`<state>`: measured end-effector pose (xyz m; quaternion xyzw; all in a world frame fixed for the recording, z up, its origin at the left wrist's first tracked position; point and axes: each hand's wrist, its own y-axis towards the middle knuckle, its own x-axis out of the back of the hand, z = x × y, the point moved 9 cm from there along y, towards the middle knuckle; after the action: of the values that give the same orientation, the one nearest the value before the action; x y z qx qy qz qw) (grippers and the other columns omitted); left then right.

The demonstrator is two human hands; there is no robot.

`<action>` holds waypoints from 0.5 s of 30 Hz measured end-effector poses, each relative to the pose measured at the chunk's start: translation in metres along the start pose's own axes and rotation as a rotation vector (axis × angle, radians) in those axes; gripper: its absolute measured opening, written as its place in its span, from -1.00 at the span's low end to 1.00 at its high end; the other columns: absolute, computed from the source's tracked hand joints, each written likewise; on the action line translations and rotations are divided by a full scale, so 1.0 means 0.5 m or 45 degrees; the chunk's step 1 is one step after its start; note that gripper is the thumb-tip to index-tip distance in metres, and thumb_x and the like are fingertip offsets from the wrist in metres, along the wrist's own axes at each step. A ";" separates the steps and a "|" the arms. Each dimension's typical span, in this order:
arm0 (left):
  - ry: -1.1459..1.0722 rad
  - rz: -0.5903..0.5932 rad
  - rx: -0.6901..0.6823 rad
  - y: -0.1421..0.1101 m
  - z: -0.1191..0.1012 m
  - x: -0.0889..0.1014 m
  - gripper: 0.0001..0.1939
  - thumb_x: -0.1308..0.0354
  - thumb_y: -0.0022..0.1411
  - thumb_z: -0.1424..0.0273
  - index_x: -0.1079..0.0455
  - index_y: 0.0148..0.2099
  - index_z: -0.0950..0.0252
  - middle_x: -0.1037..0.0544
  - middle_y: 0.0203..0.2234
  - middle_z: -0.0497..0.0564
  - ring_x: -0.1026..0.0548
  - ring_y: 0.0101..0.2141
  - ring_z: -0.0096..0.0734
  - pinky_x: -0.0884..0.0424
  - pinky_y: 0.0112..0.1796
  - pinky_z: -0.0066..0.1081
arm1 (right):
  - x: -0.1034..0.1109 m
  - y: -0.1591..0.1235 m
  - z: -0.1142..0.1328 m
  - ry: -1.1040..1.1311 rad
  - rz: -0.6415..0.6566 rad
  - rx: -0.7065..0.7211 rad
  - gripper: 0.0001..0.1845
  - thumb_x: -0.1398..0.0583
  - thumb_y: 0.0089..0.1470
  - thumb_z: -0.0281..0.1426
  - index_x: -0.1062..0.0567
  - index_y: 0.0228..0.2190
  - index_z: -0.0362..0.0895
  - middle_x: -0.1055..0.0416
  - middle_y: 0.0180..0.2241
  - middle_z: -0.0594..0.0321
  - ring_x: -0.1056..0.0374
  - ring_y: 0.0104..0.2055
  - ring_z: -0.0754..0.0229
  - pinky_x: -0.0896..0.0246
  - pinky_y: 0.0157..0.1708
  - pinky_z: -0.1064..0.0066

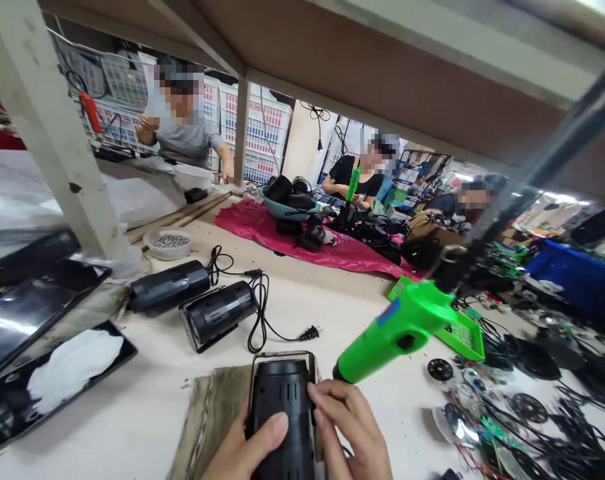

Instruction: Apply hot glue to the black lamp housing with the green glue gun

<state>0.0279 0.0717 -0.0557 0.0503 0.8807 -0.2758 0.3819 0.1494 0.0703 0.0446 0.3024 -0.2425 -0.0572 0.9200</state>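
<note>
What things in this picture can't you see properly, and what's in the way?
In the head view:
The lower end of the black slotted cylinder is cut off by the bottom edge, and the left hand and right hand cover its sides.
The green circuit board is partly hidden behind the green hand-held gun.
The small pieces in the white bowl are too small to tell what they are.

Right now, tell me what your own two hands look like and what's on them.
The left hand and the right hand are both bare, with no gloves, rings or tape. No cables run from them. The view cuts off at the hands, so no sleeves show, and what is worn higher up cannot be seen.
</note>
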 end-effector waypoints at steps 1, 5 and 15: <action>-0.033 -0.002 0.034 -0.001 0.004 -0.001 -0.14 -0.42 -0.16 0.17 -0.26 0.18 0.29 -0.59 -0.12 0.19 -0.47 -0.03 0.05 -0.32 0.01 -0.12 | -0.002 -0.008 -0.005 -0.004 -0.017 -0.029 -0.62 -0.06 0.18 -0.47 -0.44 -0.03 0.14 -0.36 -0.17 0.17 -0.35 -0.15 0.13 -0.28 -0.23 0.33; 0.019 -0.110 0.036 -0.011 -0.007 0.002 -0.15 -0.41 -0.16 0.14 -0.27 0.19 0.27 -0.60 -0.13 0.16 -0.46 -0.02 0.01 -0.34 0.00 -0.17 | -0.019 -0.025 -0.043 0.181 0.123 -0.289 -0.63 -0.03 0.23 -0.37 -0.40 0.02 0.17 -0.31 -0.10 0.18 -0.30 -0.03 0.13 -0.24 -0.07 0.31; 0.068 -0.175 0.070 -0.025 -0.012 0.004 -0.09 -0.44 -0.23 0.15 -0.27 0.18 0.31 -0.60 -0.13 0.15 -0.47 -0.01 0.00 -0.40 -0.05 -0.21 | -0.025 -0.041 -0.054 0.393 0.170 -0.464 -0.66 -0.02 0.25 -0.30 -0.40 0.02 0.14 -0.30 -0.09 0.23 -0.25 0.02 0.17 -0.14 0.03 0.35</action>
<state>0.0189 0.0643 -0.0481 0.0072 0.8840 -0.3240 0.3370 0.1522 0.0713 0.0085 0.1201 -0.1042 0.0078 0.9872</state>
